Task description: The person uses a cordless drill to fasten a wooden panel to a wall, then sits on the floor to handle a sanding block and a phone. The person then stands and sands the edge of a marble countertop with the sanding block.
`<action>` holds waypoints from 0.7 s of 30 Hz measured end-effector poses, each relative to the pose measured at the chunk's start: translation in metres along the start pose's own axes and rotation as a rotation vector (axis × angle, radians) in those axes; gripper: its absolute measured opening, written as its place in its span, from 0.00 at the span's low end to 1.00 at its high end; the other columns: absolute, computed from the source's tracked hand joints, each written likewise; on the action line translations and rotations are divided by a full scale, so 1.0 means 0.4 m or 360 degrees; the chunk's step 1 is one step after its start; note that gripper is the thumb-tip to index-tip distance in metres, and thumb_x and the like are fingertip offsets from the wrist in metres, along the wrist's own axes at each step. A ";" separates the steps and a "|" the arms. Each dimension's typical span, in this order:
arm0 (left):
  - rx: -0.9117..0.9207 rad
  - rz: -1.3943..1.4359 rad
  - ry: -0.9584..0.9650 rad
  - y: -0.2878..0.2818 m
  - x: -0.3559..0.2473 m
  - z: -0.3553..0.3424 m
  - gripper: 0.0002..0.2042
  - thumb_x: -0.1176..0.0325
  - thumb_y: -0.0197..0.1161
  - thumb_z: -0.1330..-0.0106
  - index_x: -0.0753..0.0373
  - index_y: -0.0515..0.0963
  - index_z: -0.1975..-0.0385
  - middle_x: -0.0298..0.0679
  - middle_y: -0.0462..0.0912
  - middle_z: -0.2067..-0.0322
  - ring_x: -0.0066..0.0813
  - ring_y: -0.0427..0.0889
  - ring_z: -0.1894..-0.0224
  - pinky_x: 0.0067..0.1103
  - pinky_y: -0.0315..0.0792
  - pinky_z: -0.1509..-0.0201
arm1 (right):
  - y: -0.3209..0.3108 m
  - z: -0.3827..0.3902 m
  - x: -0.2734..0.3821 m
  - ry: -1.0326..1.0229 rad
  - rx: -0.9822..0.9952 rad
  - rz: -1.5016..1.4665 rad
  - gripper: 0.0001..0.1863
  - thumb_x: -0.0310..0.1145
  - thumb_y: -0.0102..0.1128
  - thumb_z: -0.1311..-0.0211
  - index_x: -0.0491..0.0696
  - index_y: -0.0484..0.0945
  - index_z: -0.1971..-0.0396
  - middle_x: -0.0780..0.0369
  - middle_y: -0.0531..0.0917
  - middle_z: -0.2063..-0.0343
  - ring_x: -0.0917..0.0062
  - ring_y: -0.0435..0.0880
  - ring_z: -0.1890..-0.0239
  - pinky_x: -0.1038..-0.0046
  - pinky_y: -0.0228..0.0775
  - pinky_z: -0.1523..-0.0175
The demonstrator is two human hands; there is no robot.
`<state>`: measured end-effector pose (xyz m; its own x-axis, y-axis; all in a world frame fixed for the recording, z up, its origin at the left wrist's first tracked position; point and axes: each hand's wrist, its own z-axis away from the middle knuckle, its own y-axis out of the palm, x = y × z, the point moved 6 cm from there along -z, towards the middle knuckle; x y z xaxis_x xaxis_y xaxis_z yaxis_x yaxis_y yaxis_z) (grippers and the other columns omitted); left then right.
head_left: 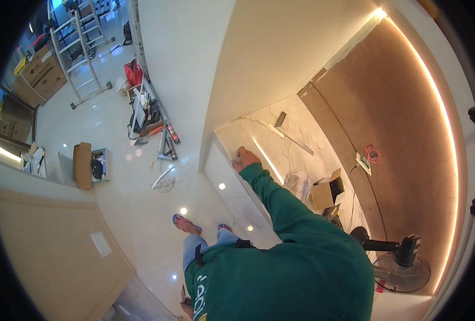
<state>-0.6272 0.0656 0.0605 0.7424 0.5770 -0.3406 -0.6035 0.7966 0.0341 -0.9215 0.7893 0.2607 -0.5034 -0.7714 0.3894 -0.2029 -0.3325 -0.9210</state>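
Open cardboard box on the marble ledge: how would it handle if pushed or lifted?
The cardboard box probably slides easily, since the marble ledge looks glossy. Its flaps stand open, so the walls likely flex if squeezed. It seems light, but what it contains can't be made out.

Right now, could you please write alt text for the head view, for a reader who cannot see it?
A person in a green sleeve presses one hand on the edge of a white marble-look counter. An open cardboard box sits on it; a fan stands nearby, a stepladder across the tiled floor.
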 end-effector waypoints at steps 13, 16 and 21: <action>0.0220 -0.0257 0.0239 0.299 -0.665 -0.167 0.09 0.52 0.53 0.25 0.47 0.73 0.61 0.31 0.80 0.70 0.23 0.72 0.87 0.19 0.66 0.88 | 0.004 -0.091 0.017 0.0478 -0.0014 -0.0147 0.20 0.51 0.73 0.44 0.52 0.78 0.66 0.59 0.86 0.71 0.60 0.86 0.64 0.58 0.75 0.57; 0.0207 -0.0458 0.0199 0.362 -0.723 -0.158 0.08 0.54 0.52 0.24 0.48 0.73 0.61 0.28 0.79 0.74 0.25 0.72 0.84 0.24 0.67 0.83 | 0.002 -0.090 0.023 0.0502 -0.0034 -0.0192 0.18 0.51 0.73 0.44 0.53 0.78 0.67 0.61 0.86 0.72 0.61 0.85 0.64 0.59 0.73 0.55; 0.0175 -0.0746 0.0106 0.496 -0.716 -0.159 0.07 0.54 0.53 0.25 0.47 0.72 0.59 0.28 0.80 0.73 0.27 0.73 0.84 0.25 0.66 0.82 | 0.002 -0.095 0.035 0.0461 -0.0136 -0.0194 0.16 0.48 0.72 0.45 0.54 0.78 0.68 0.62 0.84 0.73 0.62 0.83 0.63 0.58 0.68 0.51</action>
<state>-0.9780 0.0471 0.1049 0.9046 0.1415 -0.4021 -0.1715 0.9844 -0.0394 -0.9608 0.7990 0.2650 -0.6864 -0.5382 0.4890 -0.3401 -0.3567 -0.8701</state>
